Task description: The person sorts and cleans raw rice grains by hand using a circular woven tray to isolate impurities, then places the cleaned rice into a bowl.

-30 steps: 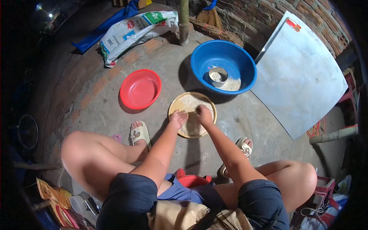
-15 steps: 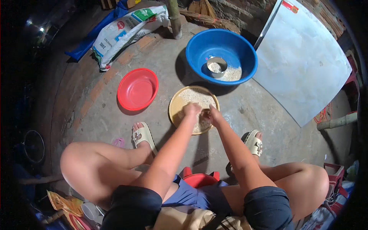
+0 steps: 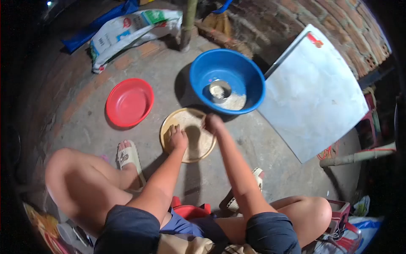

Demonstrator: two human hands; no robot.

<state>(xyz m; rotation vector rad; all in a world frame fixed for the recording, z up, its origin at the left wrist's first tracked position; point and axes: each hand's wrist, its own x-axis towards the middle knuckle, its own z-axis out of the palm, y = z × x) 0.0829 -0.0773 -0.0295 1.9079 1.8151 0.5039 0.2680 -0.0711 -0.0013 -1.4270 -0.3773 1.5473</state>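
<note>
A round, shallow tan tray (image 3: 165, 128) with a raised rim sits on the floor in front of me, covered with pale grains that look like rice (image 3: 204, 142). My left hand (image 3: 178, 138) rests on the tray's left part, fingers outstretched and apart. Over its upper right rim is my right hand (image 3: 212, 123), fingers curled in; whatever they hold is hidden. Just beyond stands a blue basin (image 3: 227, 59) with more grains (image 3: 235, 102) at its bottom. A metal cup (image 3: 220, 92), partly filled with pale grains, stands inside the basin.
To the left lies a red basin (image 3: 130, 101). A printed white sack (image 3: 135, 34) is at the back left, near a pole (image 3: 187, 25). On the right, a large pale board (image 3: 315, 97) leans near the brick wall (image 3: 292, 21). A red stool (image 3: 190, 211) is under me.
My hands, close together over the grains before, are now apart. The left has opened onto the tray's left side; the right has moved to the far right rim. The view has shifted.
</note>
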